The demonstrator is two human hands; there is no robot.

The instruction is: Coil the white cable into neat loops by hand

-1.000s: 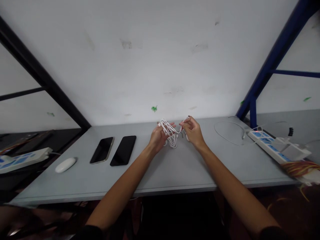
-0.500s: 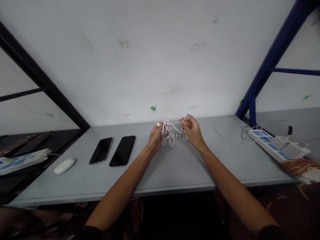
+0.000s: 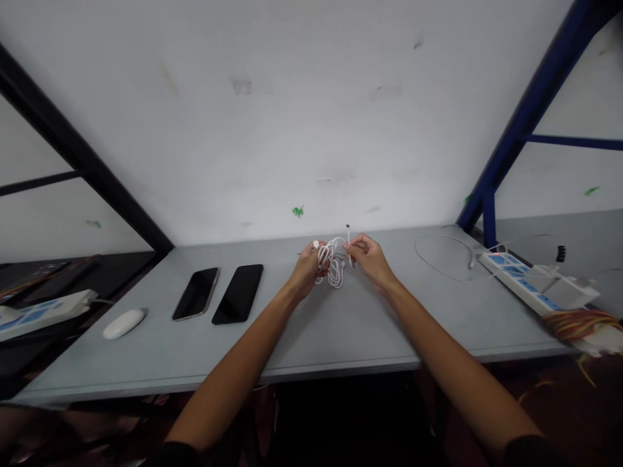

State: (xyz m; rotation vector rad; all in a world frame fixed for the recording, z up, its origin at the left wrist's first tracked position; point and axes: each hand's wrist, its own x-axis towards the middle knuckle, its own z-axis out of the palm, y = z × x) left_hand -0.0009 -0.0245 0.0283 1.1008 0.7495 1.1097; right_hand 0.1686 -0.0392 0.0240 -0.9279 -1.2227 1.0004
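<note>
A looped white charging cable is gripped in my left hand, with a small white connector poking up by the thumb. Between thumb and fingers, my right hand pinches a white cable end whose plug points upward. A strand runs from the left-hand loops toward the right hand. Just below and behind my left hand, another coiled white cable rests on the grey table. Thin dark ties show near the cables.
Two phones, one silver-edged and one black, lie left of my arms beside a white mouse. At right, a power strip holds white adapters, and a loose white cable curves nearby. Another power strip sits far left.
My right hand has come slightly left and closer to my left hand, and the cable's plug end now stands upright from its fingers. The left hand's loops look tighter together.
</note>
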